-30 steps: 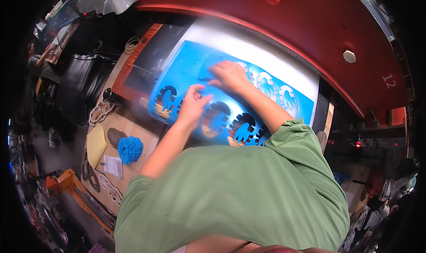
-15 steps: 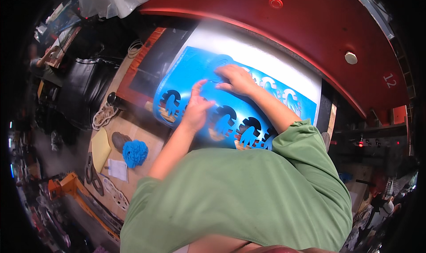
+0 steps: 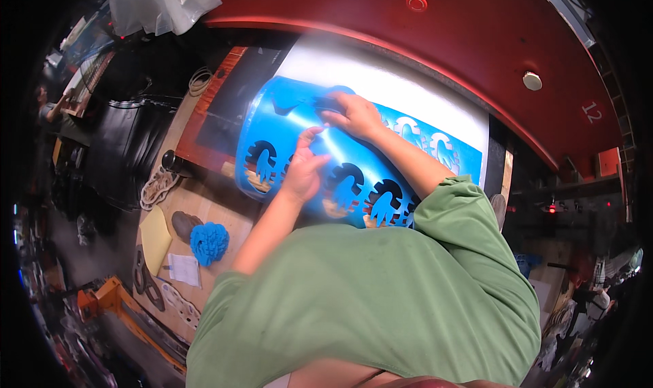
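- The blue sheet [image 3: 299,116] lies partly on the white board [image 3: 309,60], below the red machine [image 3: 469,54]; its near side bows toward the person's green shirt [image 3: 367,293].
- Cut-outs run along the sheet's near and far sides.
- The left hand [image 3: 304,170] is over the sheet's middle, thumb and fingers parted; contact is unclear.
- The right hand [image 3: 357,117] bends its fingers at the sheet's far side; blur hides whether they grip anything.
- On the bench [image 3: 228,212], left of the sheet, a blue bundle [image 3: 209,244] sits near yellow card [image 3: 156,237], white paper [image 3: 184,270] and scissors [image 3: 151,289].
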The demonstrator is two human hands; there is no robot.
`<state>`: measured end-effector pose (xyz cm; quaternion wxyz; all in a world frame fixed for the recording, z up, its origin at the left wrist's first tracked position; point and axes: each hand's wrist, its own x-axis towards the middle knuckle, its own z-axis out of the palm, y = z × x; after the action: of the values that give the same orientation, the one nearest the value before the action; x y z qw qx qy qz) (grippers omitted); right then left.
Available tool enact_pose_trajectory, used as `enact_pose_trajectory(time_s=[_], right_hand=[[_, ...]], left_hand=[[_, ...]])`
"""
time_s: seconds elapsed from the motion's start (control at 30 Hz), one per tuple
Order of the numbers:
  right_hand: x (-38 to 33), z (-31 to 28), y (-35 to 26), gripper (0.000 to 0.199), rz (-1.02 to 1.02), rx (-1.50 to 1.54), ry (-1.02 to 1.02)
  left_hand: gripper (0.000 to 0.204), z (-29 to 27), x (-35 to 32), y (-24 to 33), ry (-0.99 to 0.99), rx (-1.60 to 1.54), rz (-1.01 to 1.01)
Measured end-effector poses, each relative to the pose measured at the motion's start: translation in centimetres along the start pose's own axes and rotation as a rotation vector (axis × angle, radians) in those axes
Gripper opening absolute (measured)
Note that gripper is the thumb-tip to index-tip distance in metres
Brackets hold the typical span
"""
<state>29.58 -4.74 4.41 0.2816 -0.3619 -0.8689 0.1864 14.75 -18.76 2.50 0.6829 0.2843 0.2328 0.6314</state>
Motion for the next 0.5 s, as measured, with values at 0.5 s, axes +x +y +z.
enact_pose_trajectory(time_s=[0.5], right_hand=[[3.8,-2.3,-2.0,0.034,0.655,1.150,0.221]], left_hand=[[0.036,4.0,0.1,9.2,0.142,1.724,0.152]])
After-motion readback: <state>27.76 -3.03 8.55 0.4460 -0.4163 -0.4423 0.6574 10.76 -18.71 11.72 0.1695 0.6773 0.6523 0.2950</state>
